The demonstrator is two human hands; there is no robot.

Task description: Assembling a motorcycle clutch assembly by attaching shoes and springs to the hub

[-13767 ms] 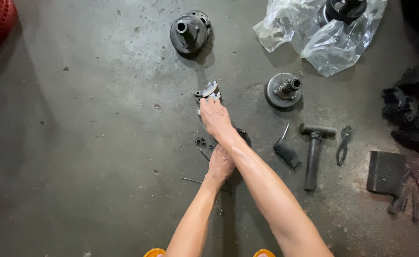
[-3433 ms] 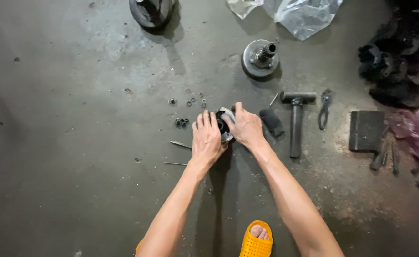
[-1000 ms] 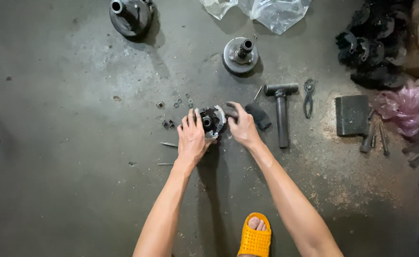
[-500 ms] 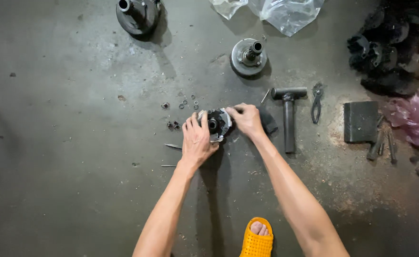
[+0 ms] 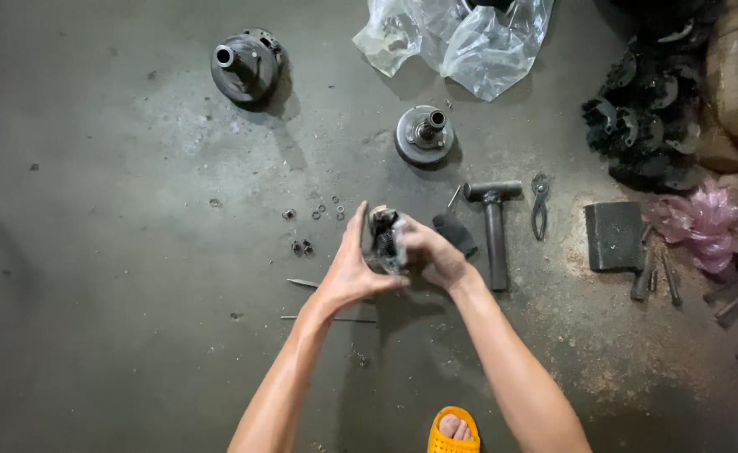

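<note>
1. I have the small dark metal assembly (image 5: 384,242) lifted off the concrete floor (image 5: 117,335), at the middle of the frame, so I can get at it from both sides instead of pressing it into the grit.
2. My left hand (image 5: 350,273) lies flat and spread against its left face, fingers pointing up; it braces rather than clenches.
3. My right hand (image 5: 432,252) wraps the right side with the fingers curled around it. The part is blurred, so I cannot tell its finer shape.
4. The loose washers and nuts (image 5: 318,220) lie scattered just left of my hands, near but apart, where I can pick from them.
5. The hammer (image 5: 493,226) lies right of centre, and the pliers (image 5: 540,205) beside it.
6. Two larger round hubs, one at upper left (image 5: 245,65) and one at upper centre (image 5: 424,134), stand well apart from the work, below the crumpled plastic bag (image 5: 461,42).
</note>
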